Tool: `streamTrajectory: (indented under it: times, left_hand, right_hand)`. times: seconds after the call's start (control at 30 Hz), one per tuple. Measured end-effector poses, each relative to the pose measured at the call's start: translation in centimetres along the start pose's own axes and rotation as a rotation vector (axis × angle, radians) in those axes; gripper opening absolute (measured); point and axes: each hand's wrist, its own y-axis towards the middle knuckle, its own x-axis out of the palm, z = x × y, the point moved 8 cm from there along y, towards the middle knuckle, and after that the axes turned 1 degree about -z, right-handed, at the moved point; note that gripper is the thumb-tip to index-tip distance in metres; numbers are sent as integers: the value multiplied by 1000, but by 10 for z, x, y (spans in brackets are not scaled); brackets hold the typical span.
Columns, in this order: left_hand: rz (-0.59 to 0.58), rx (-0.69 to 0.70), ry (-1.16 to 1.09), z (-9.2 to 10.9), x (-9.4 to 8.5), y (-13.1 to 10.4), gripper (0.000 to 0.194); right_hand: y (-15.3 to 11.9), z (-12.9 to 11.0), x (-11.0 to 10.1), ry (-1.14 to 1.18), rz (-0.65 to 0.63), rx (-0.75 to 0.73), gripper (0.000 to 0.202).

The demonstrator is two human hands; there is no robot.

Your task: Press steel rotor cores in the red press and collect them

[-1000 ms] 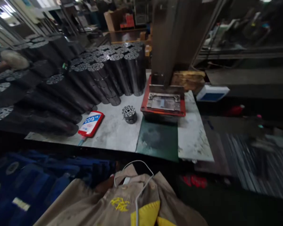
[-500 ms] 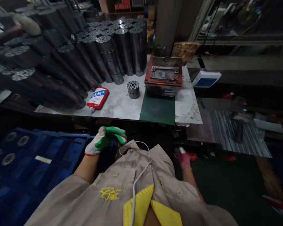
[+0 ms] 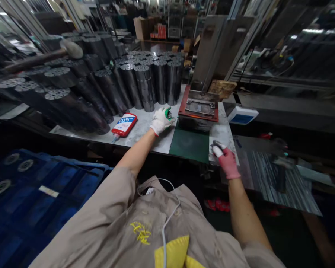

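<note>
My left hand (image 3: 162, 120), in a white glove with green on the palm side, reaches over the table. Its fingers curl round a short slotted metal core (image 3: 169, 115), which they mostly cover. My right hand (image 3: 226, 158), in a pink and white glove with dark fingertips, is over the table's front right corner. Its fingers are drawn together, and what they hold, if anything, cannot be made out. Left of my left hand lies a red glue bottle (image 3: 124, 125) marked 603. A metal fixture on a red-edged block (image 3: 199, 108) stands between my hands, behind a green mat (image 3: 189, 144).
Tall stacks of slotted cores (image 3: 145, 87) crowd the back and left of the table. A mallet (image 3: 71, 49) lies on top of them. A blue crate (image 3: 58, 193) sits at lower left. To the right are a small display (image 3: 242, 115) and grey metal strips (image 3: 281, 182).
My left hand has moved from near my lap forward onto the short core and closed round it. My right hand has risen from beside my lap to the table's right corner. The view has tilted up.
</note>
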Motion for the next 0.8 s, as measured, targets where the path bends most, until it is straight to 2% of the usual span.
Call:
streamTrajectory:
  times: [0.03,0.1,0.2,0.23,0.3,0.37,0.43,0.5,0.57,0.67,0.73,0.8]
  left_hand:
    - [16,6,9,-1,0,-2,73]
    - [95,55,-13,3,-9,-15,70]
    - [243,213,-139,21,-23,-50,73]
    - [253,292,-187,31,-23,-62,75]
    - [194,429,-259,52,-12,-82,78]
    - [59,496,-268,71,12,-94,78]
    - [-87,499,-195,83,40,-101,74]
    - [-152,480,-92,87,57,-104,74]
    - [-93,439,-23,85,59,-105,81]
    - [3,304,-9,72,50,-103,96]
    - [-52,234,-32,65,53,-100,97]
    - [-127,242,-48,65,59,-96,90]
  right_hand:
    - [6,-2,15,-95,-58,-38,53]
    - [12,0,36,-240,-85,-86,54]
    - [9,1,50,-370,-55,-168,51]
    - [7,2,51,-388,-40,-177,50]
    - [5,1,49,-394,-12,-172,50]
    - [4,-1,46,-363,3,-155,52]
    - [3,-3,42,-293,11,-144,54]
    - [2,-4,38,-198,10,-125,52]
    - [0,-2,34,-100,-7,-69,49]
    - [1,-6,29,5,-72,13,51]
    - [9,-27,21,-27,-89,-42,52]
    - [25,-63,13,-161,-62,-207,54]
